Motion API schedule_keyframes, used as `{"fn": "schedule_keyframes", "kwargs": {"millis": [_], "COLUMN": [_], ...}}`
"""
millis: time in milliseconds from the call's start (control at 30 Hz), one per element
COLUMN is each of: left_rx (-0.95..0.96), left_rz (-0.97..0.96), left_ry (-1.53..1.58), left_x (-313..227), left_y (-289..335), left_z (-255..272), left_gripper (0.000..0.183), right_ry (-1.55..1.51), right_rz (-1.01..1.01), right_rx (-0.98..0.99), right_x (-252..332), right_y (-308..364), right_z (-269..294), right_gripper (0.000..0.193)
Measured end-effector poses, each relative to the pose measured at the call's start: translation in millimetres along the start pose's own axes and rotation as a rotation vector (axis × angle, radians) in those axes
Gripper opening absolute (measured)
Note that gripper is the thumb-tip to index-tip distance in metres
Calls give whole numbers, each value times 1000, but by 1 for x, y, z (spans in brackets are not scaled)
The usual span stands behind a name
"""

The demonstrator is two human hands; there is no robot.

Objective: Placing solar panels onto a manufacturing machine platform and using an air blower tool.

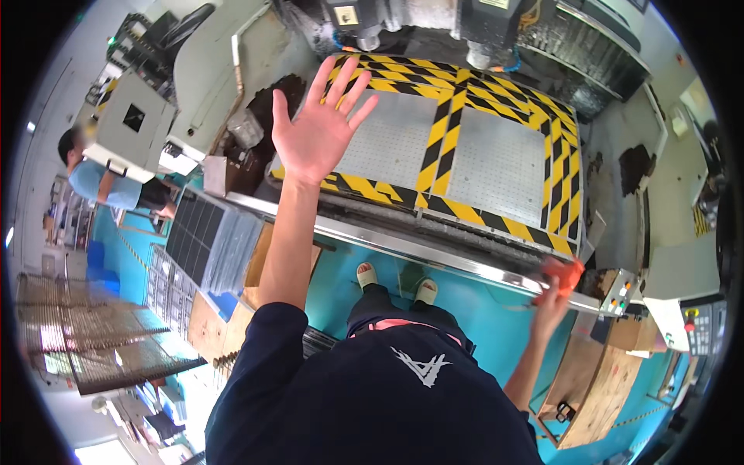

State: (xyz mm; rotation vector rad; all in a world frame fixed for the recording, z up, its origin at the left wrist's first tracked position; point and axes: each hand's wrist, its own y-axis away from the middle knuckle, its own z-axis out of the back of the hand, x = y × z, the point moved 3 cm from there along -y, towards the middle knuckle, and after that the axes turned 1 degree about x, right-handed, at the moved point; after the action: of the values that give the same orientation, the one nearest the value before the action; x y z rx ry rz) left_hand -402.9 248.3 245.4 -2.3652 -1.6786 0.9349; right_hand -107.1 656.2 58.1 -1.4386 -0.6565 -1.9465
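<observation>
Our left hand [311,141] spreads wide, empty, over the striped bed [500,167]; our right hand [550,294] grips a blurred orange thing [570,277] beside the button panel [616,294]. We should hold it firmly, well clear of that panel.

Machine shop, by its gear: two spindle heads [490,23] above machine bed [496,167], black-and-yellow hazard tape [439,143] across bed, push-button panel [620,291] at front right corner, control keypad [707,329] farther right, teal floor [341,267].
</observation>
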Motion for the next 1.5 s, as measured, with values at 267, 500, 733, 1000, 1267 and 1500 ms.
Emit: {"fn": "schedule_keyframes", "kwargs": {"millis": [267,500,733,1000,1267,1500], "left_rx": [-359,-509,28,258,335,329], "left_rz": [-47,-4,319,592,436,402], "left_ry": [-1098,-1601,-1998,-2182,-2253,-2263], "left_x": [-42,-60,-46,-19,-17,-15], "left_y": [-52,-7,49,79,85,88], "left_z": [70,137,256,319,317,319], "left_gripper": [59,32,36,49,58,59], "right_ry": [-29,-15,313,849,1022,1152], "right_rz": [-120,-186,-231,-294,-271,-410], "right_rx": [934,1030,948,751,740,544], "right_x": [145,167,164,178,202,186], "right_y": [80,93,73,0,7,-3], "right_z": [-182,-216,-247,-251,-252,-214], "right_gripper": [27,35,46,57,65,61]}}
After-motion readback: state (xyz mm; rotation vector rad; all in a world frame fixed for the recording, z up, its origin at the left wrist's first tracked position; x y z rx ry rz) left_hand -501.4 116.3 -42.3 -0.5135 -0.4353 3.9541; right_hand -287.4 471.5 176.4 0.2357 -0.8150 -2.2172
